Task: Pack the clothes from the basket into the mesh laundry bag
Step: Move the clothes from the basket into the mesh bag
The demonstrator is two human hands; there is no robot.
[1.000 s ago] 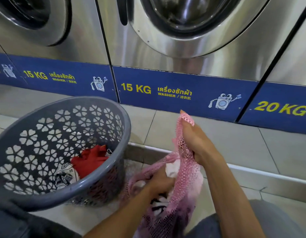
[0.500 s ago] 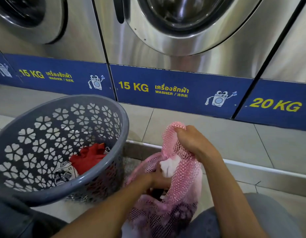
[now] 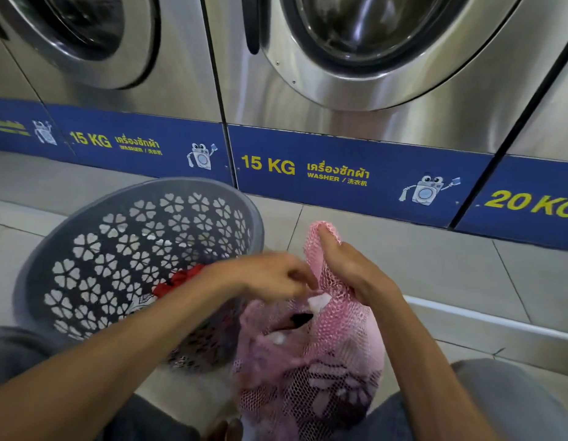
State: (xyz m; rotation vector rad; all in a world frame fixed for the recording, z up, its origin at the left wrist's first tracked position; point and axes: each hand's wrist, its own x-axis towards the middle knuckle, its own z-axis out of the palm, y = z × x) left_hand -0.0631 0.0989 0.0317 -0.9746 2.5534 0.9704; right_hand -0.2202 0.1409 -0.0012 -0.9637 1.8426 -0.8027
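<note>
A pink mesh laundry bag (image 3: 336, 354) stands between my knees with dark and white clothes showing through it. My right hand (image 3: 356, 268) grips the bag's upper rim and holds it up. My left hand (image 3: 270, 275) hovers blurred just above the bag's mouth, fingers loosely curled, with nothing visible in it. To the left a grey plastic basket (image 3: 95, 237) with flower-shaped holes tilts toward me. Inside it lie a red garment (image 3: 181, 280) and a black-and-white printed piece (image 3: 142, 302), partly hidden by my left forearm.
Steel front-loading washers (image 3: 372, 58) with blue 15 KG and 20 KG labels stand close ahead on a raised tiled step (image 3: 467, 319). Pale floor tiles (image 3: 9, 249) lie left of the basket. My grey-clad knees (image 3: 505, 396) flank the bag.
My left hand has come up out of the bag's mouth and shifted left toward the basket. The right hand keeps holding the rim up. The camera has tilted slightly upward.
</note>
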